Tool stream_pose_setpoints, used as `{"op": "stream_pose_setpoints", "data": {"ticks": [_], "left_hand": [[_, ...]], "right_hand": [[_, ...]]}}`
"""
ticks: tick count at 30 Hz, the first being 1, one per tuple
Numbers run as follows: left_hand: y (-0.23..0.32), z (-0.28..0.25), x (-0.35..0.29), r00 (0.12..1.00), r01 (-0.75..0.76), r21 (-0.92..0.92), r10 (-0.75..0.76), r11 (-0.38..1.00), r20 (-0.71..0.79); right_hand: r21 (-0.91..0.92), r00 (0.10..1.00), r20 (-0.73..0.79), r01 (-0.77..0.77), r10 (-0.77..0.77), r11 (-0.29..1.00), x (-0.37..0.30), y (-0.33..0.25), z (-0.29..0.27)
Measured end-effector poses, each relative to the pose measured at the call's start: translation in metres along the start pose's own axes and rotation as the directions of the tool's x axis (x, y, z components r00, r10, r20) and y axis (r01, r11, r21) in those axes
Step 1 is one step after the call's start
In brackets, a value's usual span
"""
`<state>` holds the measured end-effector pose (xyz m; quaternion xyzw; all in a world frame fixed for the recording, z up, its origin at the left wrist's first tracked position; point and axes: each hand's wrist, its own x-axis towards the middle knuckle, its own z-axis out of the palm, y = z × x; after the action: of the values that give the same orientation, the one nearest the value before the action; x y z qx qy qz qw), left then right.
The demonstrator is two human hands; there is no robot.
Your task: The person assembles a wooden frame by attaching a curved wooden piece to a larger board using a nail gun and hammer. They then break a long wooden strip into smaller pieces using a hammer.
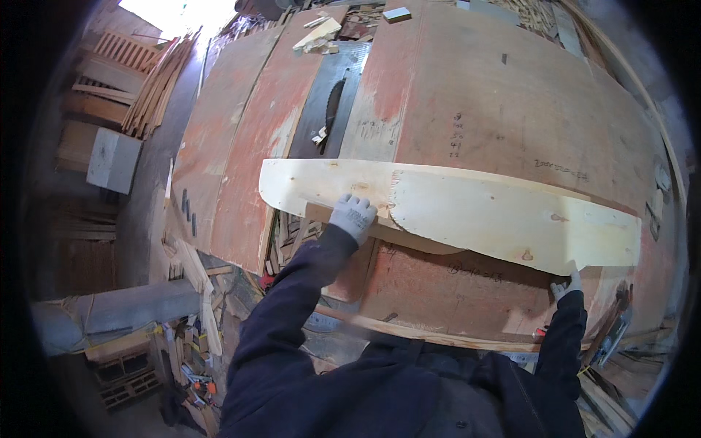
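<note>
A long pale wooden board (pixel 482 212) with rounded corners and a stepped near edge lies across the red-brown saw table. A jagged joint line runs across it left of the middle. My left hand (pixel 354 217), in a light grey glove, grips the near edge, fingers on top. Under that edge, a brown strip of board (pixel 416 239) shows beside the hand. At the right end of the near edge, my gloved right hand (pixel 567 285) holds the board, partly hidden by it. Beyond the board's left part, a circular saw blade (pixel 334 106) rises through a metal plate (pixel 353 80).
Wood scraps (pixel 318 35) lie behind the blade, near a small white-topped block (pixel 396 14). Offcuts (pixel 292 232) fill a gap in the table (pixel 467 95) left of my left hand. Stacked slats (pixel 157 87) and a white box (pixel 115 160) stand at left; a grey pipe (pixel 131 314) runs lower left.
</note>
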<state>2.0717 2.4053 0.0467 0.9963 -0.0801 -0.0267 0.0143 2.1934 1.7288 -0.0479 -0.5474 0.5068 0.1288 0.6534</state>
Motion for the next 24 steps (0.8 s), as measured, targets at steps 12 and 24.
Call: {"op": "stream_pose_setpoints", "data": {"ticks": [12,24], "left_hand": [[-0.24,-0.006,-0.141,0.93,0.308,0.236,-0.344,0.922,0.131],[-0.372,0.107,-0.138,0.628,0.764,-0.152,-0.777,0.626,-0.042]], "right_hand": [[0.062,0.901,0.432,-0.074,0.04,0.995,-0.097,0.021,0.008],[-0.871,0.59,0.244,0.482,-0.77,0.093,-0.04,-0.069,0.033]]}}
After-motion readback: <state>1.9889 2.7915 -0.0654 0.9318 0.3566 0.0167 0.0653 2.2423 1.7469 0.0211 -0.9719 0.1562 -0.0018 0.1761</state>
